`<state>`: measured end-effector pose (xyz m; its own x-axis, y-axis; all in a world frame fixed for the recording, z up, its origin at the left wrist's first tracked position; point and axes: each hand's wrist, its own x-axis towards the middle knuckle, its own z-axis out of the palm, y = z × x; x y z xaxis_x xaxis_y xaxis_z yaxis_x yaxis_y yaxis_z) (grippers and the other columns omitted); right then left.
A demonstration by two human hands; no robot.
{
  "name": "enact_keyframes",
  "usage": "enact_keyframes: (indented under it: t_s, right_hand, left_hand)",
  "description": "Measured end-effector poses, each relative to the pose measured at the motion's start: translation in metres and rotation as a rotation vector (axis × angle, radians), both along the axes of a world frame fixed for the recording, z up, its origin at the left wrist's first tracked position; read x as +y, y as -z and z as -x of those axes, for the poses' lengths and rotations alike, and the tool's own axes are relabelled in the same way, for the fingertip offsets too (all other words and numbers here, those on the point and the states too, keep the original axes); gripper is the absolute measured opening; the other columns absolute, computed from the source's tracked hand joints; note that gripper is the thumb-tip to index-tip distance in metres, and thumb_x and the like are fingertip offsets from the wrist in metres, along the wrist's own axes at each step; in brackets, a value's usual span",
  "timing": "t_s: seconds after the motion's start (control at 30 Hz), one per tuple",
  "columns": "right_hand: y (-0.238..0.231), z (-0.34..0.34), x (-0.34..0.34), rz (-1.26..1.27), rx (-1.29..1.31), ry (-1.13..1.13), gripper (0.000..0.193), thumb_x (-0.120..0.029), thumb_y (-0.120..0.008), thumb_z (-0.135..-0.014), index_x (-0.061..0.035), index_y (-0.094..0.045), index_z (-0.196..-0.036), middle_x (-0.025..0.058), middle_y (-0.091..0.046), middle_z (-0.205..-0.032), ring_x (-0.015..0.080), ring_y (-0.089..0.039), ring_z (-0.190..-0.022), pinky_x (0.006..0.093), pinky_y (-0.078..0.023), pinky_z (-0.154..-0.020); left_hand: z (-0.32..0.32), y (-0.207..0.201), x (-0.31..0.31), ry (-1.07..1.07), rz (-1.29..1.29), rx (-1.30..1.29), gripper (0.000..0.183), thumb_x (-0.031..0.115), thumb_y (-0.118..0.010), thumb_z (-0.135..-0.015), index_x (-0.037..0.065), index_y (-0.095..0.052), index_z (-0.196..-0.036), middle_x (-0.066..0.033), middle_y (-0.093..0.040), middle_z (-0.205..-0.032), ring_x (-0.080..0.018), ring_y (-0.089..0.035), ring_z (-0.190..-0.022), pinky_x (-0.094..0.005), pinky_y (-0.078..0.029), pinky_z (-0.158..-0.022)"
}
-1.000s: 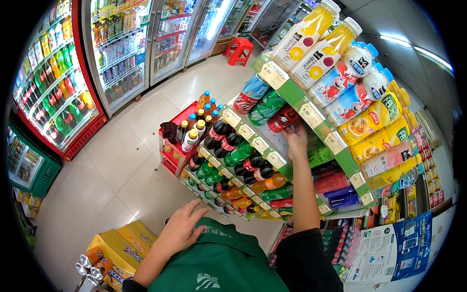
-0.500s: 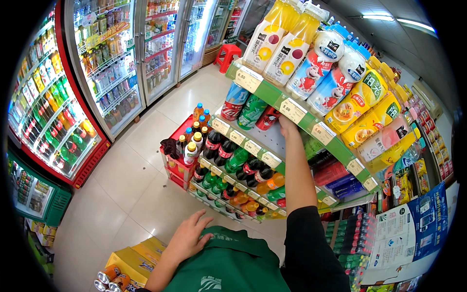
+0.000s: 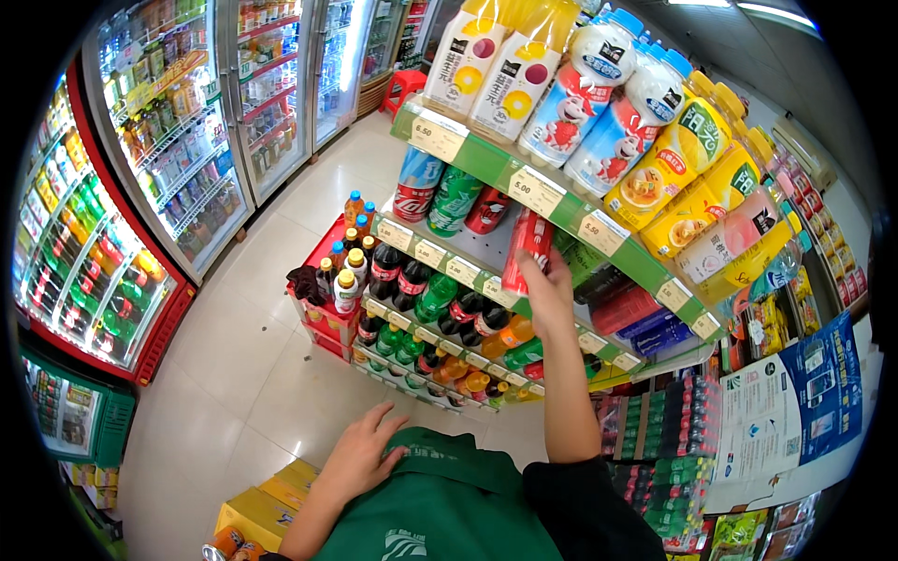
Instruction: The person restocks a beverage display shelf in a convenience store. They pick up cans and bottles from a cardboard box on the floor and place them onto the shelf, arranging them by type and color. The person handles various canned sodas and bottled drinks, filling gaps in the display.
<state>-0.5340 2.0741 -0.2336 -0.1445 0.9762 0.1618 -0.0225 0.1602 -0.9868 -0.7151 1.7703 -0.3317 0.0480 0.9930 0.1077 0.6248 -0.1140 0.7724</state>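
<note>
A slim red drink can (image 3: 528, 245) is in my right hand (image 3: 550, 290), the fingers wrapped round its side at the front of a shelf. The can leans slightly, and its base is near the green shelf edge (image 3: 465, 270). Left of it on the same shelf stand a blue-and-red can (image 3: 417, 187), a green can (image 3: 453, 202) and a dark red can (image 3: 487, 211). Low at the left of my green apron (image 3: 421, 505), my left hand (image 3: 363, 458) is open with its fingers apart, holding nothing.
Large juice bottles (image 3: 561, 117) crowd the top shelf; soda bottles (image 3: 435, 294) fill the lower rows. A red crate (image 3: 323, 332) with bottles adjoins the rack. Glass-door coolers (image 3: 168, 131) line the left. Yellow cartons (image 3: 257, 514) and orange cans (image 3: 224, 542) lie near my left arm.
My right hand has come out from deep in the shelf towards me, bringing the red can to the front. My left hand stays put. The view has shifted slightly.
</note>
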Motion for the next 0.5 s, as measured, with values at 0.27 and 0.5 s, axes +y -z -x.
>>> enact_keyframes:
  t_s: [0.27,0.5]
  right_hand:
    - [0.014,-0.021,-0.067,0.012,-0.067,-0.185,0.072,-0.014,-0.086,-0.087,0.006,-0.05,-0.146,0.0121,-0.066,-0.133,0.0143,-0.068,-0.107,0.0296,-0.056,-0.09]
    - [0.024,-0.017,-0.083,-0.451,-0.653,0.091,0.082,-0.017,-0.088,-0.077,0.0048,-0.051,-0.146,0.0191,-0.064,-0.127,0.0339,-0.06,-0.115,0.0463,-0.048,-0.102]
  left_hand:
    - [0.001,0.001,0.01,0.06,0.024,0.014,0.052,0.02,-0.076,-0.093,0.009,-0.058,-0.14,-0.0223,-0.053,-0.148,-0.044,-0.057,-0.129,-0.0476,-0.05,-0.106]
    - [0.003,0.001,0.009,0.057,0.04,0.0,0.051,0.019,-0.077,-0.092,0.009,-0.059,-0.139,-0.0223,-0.053,-0.148,-0.0441,-0.057,-0.128,-0.0469,-0.05,-0.106]
